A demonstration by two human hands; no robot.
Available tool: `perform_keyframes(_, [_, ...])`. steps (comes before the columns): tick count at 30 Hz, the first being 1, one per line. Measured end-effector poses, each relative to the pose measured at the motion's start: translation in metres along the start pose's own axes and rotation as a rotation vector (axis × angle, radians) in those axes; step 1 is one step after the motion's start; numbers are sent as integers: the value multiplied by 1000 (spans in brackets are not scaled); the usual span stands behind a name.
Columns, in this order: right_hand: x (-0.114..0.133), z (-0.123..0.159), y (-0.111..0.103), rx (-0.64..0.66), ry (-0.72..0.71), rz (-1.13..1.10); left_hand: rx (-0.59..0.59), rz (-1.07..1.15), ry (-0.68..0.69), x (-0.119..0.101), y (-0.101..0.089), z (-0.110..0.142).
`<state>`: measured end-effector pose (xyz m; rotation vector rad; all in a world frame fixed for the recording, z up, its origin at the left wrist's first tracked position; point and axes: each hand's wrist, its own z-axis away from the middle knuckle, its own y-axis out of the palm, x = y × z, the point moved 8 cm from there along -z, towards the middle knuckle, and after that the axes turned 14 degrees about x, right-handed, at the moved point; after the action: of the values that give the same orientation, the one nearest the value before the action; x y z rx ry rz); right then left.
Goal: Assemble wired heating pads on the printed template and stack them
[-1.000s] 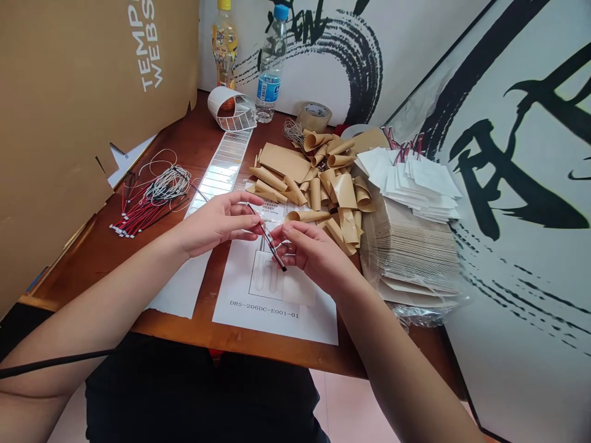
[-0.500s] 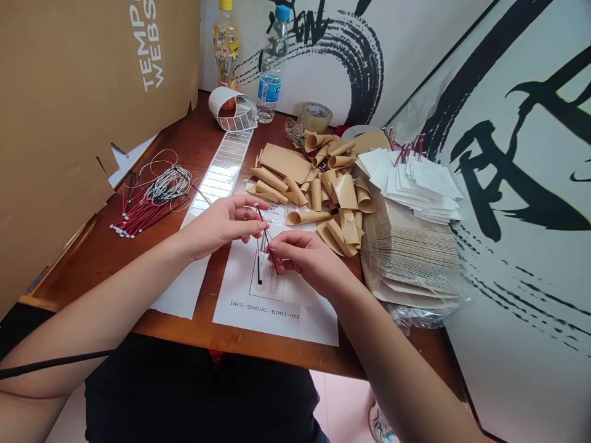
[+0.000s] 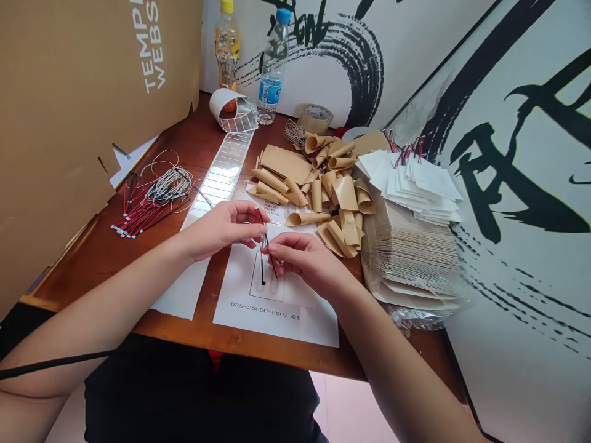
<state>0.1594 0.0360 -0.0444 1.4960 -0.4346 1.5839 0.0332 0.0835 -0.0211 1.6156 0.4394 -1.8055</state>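
Observation:
Between my hands hangs a thin red-and-black wire lead [image 3: 263, 264], with a dark piece at its lower end. My left hand [image 3: 233, 227] pinches it near the top between thumb and fingers. My right hand [image 3: 295, 253] is closed with its fingertips at the black wire, just below and right of the left. How the strands run between the fingertips is too small to tell. Under the hands lies a printed white sheet [image 3: 277, 326] with a clear plastic bag on it. To the left rests a bundle of red, black and white wire leads [image 3: 154, 194].
Rolled brown paper pieces [image 3: 318, 191] lie beyond my right hand. On the right, a stack of brown cards [image 3: 410, 246] in plastic carries white packets [image 3: 410, 181]. A label roll [image 3: 231, 111], two bottles [image 3: 272, 74] and tape [image 3: 316, 118] stand behind. A large carton [image 3: 92, 111] borders the left.
The top of the lead has turned and dropped a little in my left fingers, and its lower end has shifted slightly right. My right hand stays nearly in place.

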Motion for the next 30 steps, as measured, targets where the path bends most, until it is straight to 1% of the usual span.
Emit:
perform_keyframes(7, [1,2,-2,-33,-3,57,8,8,6,-3,3,0])
perform_keyframes(10, [3,1,-3,-55,-31,69,11,0,8,-2,3,-1])
perform_keyframes(15, [5,2,-5,-156,-76,100,2,8,3,1,4,-1])
perform_keyframes(24, [1,6,-11,-252,-82,-32,-43,8,21,-2,0,0])
perform_keyframes(30, [2,6,-12,-218,-97,-140,-82,27,37,-4,-3,0])
